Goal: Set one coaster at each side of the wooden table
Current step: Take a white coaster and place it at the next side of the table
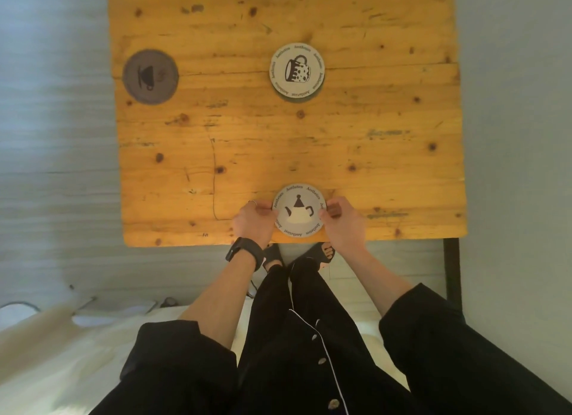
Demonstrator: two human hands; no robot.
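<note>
Teapot coaster (299, 211) at six o'clock on the wooden table (387, 154), flat on the boards and just inside the near edge, and both hands are on it. The left hand (252, 221) pinches the rim at its nine o'clock side, the right hand (342, 221) does the same at three o'clock, fingers curled in narrow on the disc from both sides. It reads as a final squaring-up of this one against the near side, though I can't say whether it is being set down or lifted.

Writing: the word "Aesthetics" runs round and round the pale rim, with a dark-lidded teapot drawn in the centre.

Moving outward. Up near the centre of the table, towards twelve o'clock, sits the mug coaster (297, 69), same pale face, same "Aesthetics" ring, a spotted mug in the middle. A darker edge peeks out beneath it at its lower side, so it may be lying on another coaster, but I can't be sure.

Over at ten o'clock, close to the left edge, the dark coaster (150, 76) shows a cup and saucer; any lettering there is too faint to read.

Score so far, by my judgement: near side served, left side served. The right side, three o'clock, has nothing on it, and the mug coaster sits well short of the far edge, so two sides seem left to do.

A black wristband (244, 253) rides the left wrist.
</note>
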